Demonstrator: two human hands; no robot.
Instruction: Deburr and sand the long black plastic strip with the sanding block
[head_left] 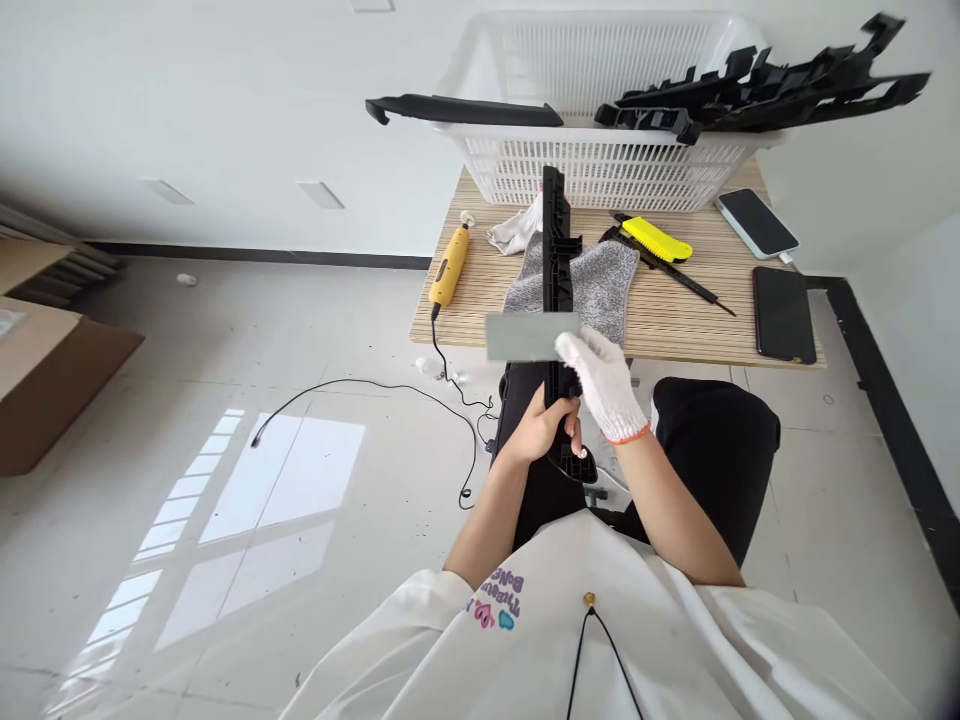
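My left hand point(541, 428), bare, is wrapped round the lower part of a long black plastic trim piece point(556, 270), which stands nearly upright in the view with ribs and clips on its face. My right hand point(600, 380) wears a white knit glove with an orange cuff. Its fingers pinch the right end of a flat grey-green rectangular sheet point(521, 337), which lies across the front of the trim piece and hides part of it. Whether sheet and trim touch, I cannot tell. Behind them a grey cloth point(604, 285) lies on the table.
On the wooden table point(690, 335) are a yellow rotary tool point(450, 268) with a cord, a white glove point(517, 230), a yellow-handled brush or cutter point(657, 240), a thin black tool point(690, 282) and two phones point(784, 315). A white basket point(510, 165) behind holds black plastic parts point(750, 95). Cardboard box point(67, 380) stands left.
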